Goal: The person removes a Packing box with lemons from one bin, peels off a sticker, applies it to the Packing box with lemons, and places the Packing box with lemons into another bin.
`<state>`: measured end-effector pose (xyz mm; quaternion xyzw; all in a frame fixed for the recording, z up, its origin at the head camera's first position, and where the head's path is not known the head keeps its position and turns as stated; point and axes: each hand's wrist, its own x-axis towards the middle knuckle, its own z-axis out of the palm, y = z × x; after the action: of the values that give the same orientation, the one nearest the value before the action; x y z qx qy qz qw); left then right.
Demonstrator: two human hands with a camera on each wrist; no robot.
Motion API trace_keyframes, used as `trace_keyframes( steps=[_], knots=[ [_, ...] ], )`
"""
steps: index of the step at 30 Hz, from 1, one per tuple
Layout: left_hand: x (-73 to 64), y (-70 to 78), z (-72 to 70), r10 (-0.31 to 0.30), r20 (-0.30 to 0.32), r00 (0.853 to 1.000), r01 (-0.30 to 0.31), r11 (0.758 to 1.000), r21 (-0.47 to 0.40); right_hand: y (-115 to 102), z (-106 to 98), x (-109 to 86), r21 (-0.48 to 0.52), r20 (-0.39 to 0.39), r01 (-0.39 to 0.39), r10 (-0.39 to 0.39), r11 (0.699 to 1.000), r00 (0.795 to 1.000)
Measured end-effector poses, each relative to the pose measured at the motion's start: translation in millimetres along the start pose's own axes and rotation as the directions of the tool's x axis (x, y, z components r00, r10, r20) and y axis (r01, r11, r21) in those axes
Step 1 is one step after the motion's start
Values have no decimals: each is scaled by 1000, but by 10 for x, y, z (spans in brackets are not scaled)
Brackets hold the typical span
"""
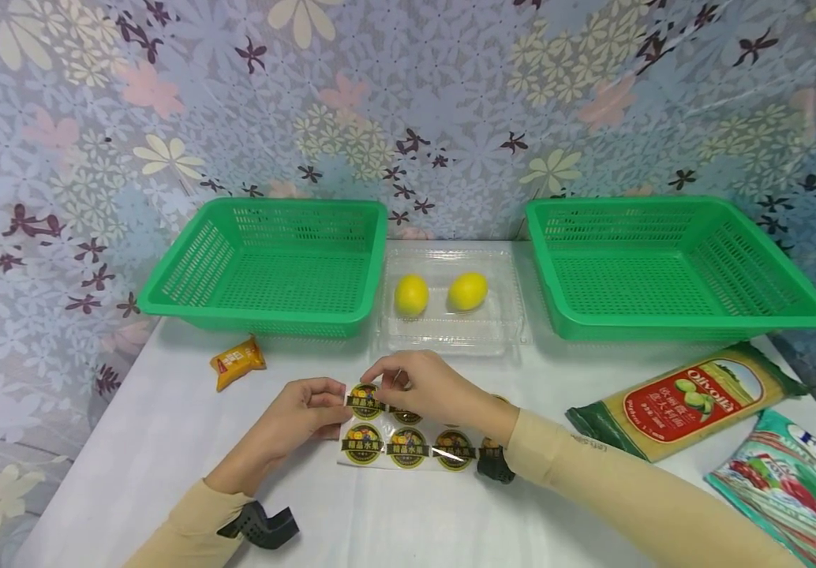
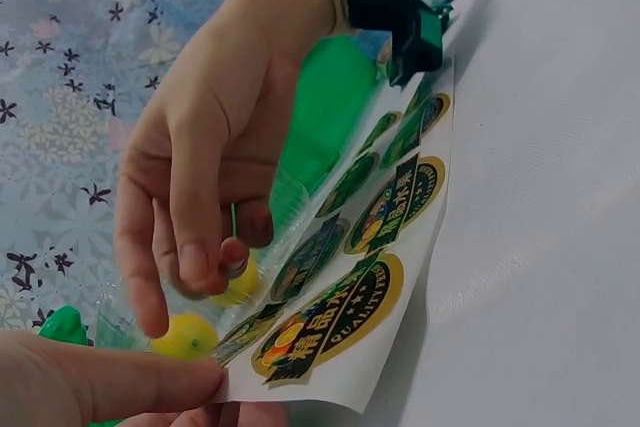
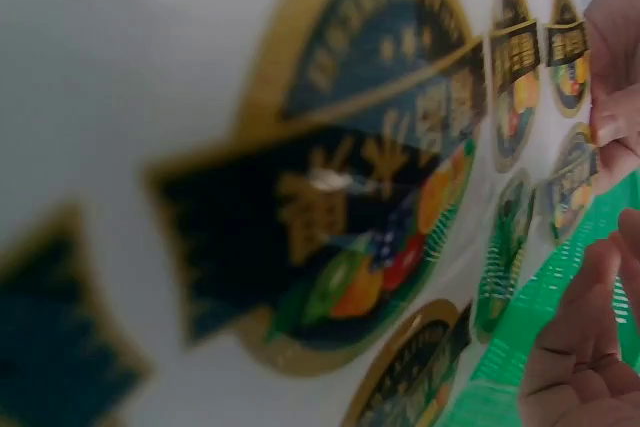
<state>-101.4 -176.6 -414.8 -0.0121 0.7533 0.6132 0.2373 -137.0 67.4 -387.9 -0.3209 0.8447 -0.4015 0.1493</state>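
Observation:
A white sheet of round black-and-gold fruit stickers is tilted up off the table, as the left wrist view shows. My left hand pinches its left corner between thumb and fingers. Over the upper-left stickers hovers my right hand, index fingertip at the sheet's top edge in the head view. Seen from the left wrist, the right hand has loosely bent fingers with nothing between them. The right wrist view shows the stickers up close. Beyond the hands, a clear plastic clamshell box contains two lemons.
Green baskets stand left and right of the clamshell box. An orange snack packet lies at left. To the right are a spaghetti pack and a teal FOX candy bag. Floral sheeting hangs behind the table.

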Motion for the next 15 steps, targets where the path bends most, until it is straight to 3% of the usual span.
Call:
trace_keyframes(
  steps=[15],
  knots=[
    [-1,9,0,-8,11,1000,9,999,-43,55,94,212,-39,16,35,-34,999,999]
  ],
)
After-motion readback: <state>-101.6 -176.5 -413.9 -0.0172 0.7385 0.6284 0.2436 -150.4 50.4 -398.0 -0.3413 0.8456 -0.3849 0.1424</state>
